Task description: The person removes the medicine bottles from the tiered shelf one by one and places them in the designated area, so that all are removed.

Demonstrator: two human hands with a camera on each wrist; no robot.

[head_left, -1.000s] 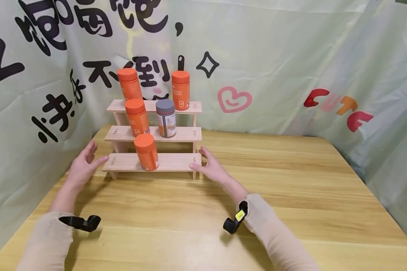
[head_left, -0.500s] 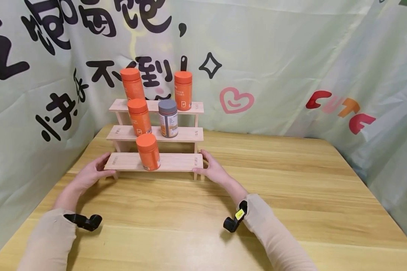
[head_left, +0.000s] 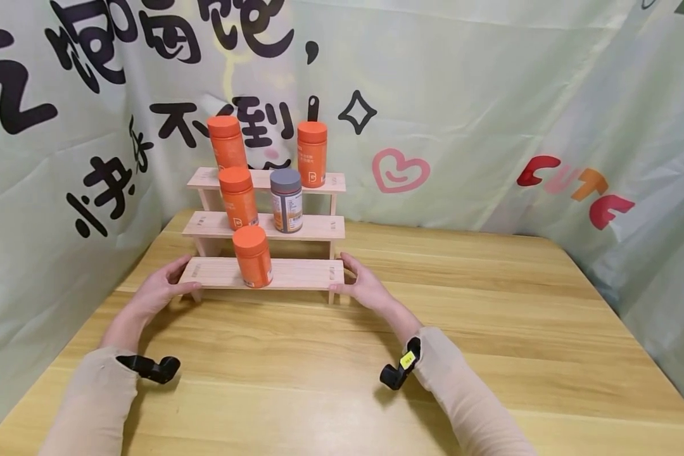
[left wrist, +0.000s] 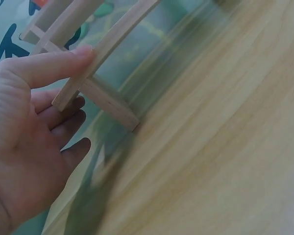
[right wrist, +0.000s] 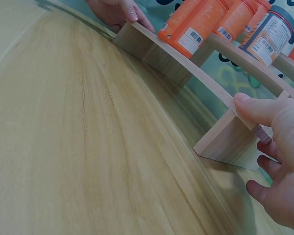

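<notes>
A three-tier wooden display stand carries several upright jars. One orange jar is on the bottom board. The middle board holds another orange jar beside a grey-lidded jar; two more orange jars stand at either side of the top board. My left hand grips the bottom board's left end, thumb along its front edge and fingers around the end, as the left wrist view confirms. At the right end my right hand pinches the same board, its thumb on the edge and fingertips beneath.
The stand is at the back left of a wooden table, close to a printed cloth backdrop that runs behind and along both sides. Black wrist cameras sit over both sleeves.
My left hand has moved in from beside the stand and taken hold of its left end. The right hand has settled onto the right end. The jars keep their places on the boards.
</notes>
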